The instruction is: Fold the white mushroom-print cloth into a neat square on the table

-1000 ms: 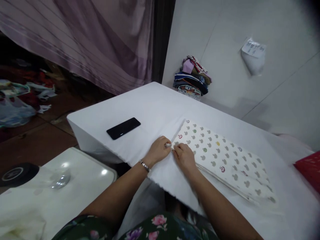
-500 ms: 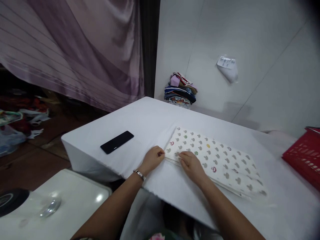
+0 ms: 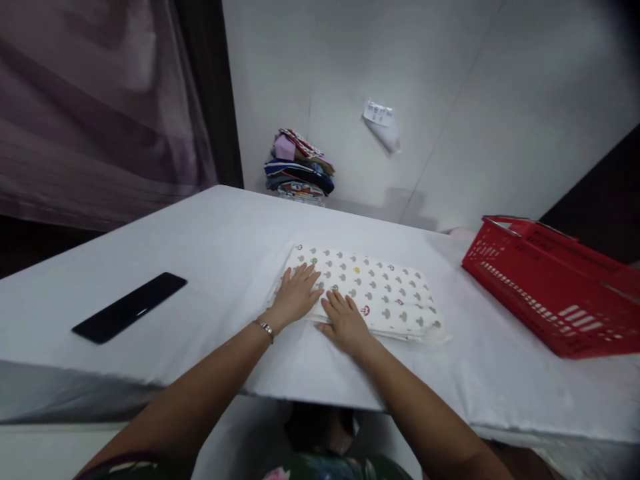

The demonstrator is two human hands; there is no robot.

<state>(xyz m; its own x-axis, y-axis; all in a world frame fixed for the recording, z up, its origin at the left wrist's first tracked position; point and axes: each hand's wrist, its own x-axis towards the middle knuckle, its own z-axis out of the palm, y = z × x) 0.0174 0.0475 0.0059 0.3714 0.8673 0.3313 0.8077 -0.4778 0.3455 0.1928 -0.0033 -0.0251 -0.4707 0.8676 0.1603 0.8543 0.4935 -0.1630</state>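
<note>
A folded white cloth (image 3: 380, 290) with grey, red, green and yellow mushroom prints lies flat on the white-covered table (image 3: 220, 233). My left hand (image 3: 294, 293) rests on its left part, palm down with fingers spread. Beside it, my right hand (image 3: 346, 323) lies over the cloth's near edge, fingers stretched out and slightly apart. Neither hand grips anything. A metal bracelet (image 3: 265, 329) circles my left wrist.
A black phone (image 3: 131, 307) lies on the table at left. At the right stands a red plastic basket (image 3: 555, 287). Folded clothes (image 3: 300, 170) are piled by the back wall, where a paper packet (image 3: 381, 125) hangs. A pinkish curtain (image 3: 90, 100) is at upper left.
Both hands have gone from closed fingers at the cloth's near left edge to flat, open hands on it. The view has turned right, bringing more of the red basket into sight.
</note>
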